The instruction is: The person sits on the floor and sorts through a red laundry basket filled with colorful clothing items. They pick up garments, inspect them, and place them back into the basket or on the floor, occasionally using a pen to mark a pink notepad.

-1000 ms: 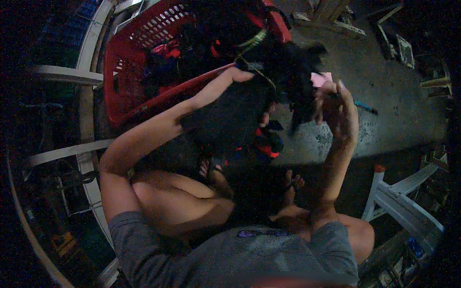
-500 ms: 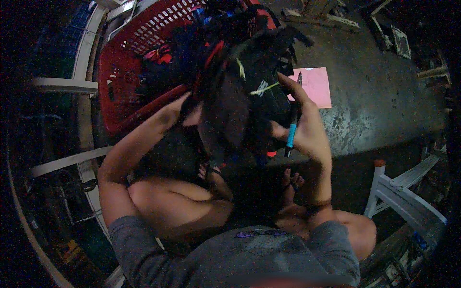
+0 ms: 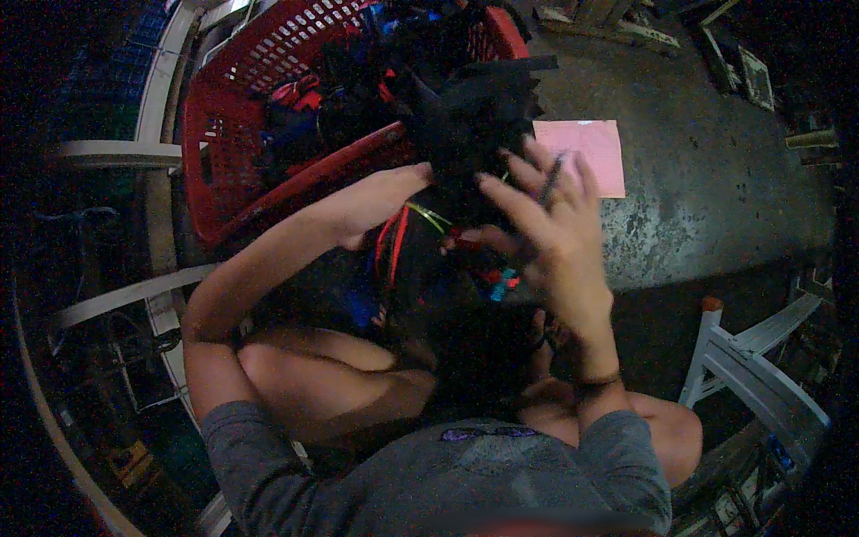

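My left hand [image 3: 385, 199] grips a bundle of black fabric-like pieces [image 3: 465, 116] in front of the basket; its fingertips are hidden in the dark material. Yellow-green ties [image 3: 429, 215] and red strips [image 3: 394, 242] show beside that hand. At the bundle's right side is my right hand [image 3: 555, 219], its fingers spread and slightly blurred. A pen [image 3: 553, 177] is tucked among those fingers, its turquoise grip [image 3: 503, 286] showing below the palm. Whether the right fingertips touch the bundle, I cannot tell.
A red perforated plastic basket [image 3: 206, 170] with dark, red and blue items stands at the upper left. Pink paper [image 3: 595, 161] lies on the worn grey surface [image 3: 680, 188] at right. White metal frames flank me, including one [image 3: 752, 367] at lower right.
My left hand has moved right along the basket's front edge, and the bundle has turned, exposing red strips. My right hand's fingers have spread, and the pen has tilted.
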`<move>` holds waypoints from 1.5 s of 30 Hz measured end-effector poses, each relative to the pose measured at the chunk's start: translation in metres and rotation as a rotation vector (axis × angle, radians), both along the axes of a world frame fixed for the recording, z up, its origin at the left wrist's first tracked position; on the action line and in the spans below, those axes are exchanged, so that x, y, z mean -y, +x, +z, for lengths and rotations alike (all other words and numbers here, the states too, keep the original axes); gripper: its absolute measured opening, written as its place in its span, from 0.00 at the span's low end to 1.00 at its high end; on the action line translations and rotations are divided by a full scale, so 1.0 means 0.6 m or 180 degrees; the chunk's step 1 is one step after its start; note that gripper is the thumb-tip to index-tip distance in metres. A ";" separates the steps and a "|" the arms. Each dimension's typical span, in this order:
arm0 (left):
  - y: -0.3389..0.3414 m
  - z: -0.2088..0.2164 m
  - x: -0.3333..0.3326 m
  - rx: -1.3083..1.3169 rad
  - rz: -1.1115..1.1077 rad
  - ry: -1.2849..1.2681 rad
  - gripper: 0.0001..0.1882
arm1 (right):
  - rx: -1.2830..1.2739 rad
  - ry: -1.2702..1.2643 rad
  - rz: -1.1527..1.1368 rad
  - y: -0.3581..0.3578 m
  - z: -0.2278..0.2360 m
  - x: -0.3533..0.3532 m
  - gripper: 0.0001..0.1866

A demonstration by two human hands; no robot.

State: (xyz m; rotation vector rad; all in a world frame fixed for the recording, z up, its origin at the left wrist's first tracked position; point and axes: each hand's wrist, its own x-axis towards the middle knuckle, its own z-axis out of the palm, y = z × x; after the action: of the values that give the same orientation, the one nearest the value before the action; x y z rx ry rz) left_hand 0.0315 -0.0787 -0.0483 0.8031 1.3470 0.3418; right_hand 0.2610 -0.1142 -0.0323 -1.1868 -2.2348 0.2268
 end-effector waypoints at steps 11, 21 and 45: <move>0.027 0.032 0.019 0.0314 0.0440 -0.0152 0.21 | -0.1324 -0.0152 -0.0049 -0.022 -0.037 0.003 0.17; 0.022 0.028 0.028 -0.1108 -0.0950 0.1423 0.17 | -0.1607 -0.0681 -0.0316 -0.030 -0.058 0.002 0.23; -0.061 -0.129 0.025 -0.0678 -0.0924 -0.0121 0.19 | -0.1713 -0.1595 -0.2282 0.364 -0.260 -0.177 0.15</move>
State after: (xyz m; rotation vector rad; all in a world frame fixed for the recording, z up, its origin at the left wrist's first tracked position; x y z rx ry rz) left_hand -0.0053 -0.0937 -0.1258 1.0095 1.4052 0.0017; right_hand 0.4792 -0.0079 -0.1884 -1.8390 -1.2219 0.7325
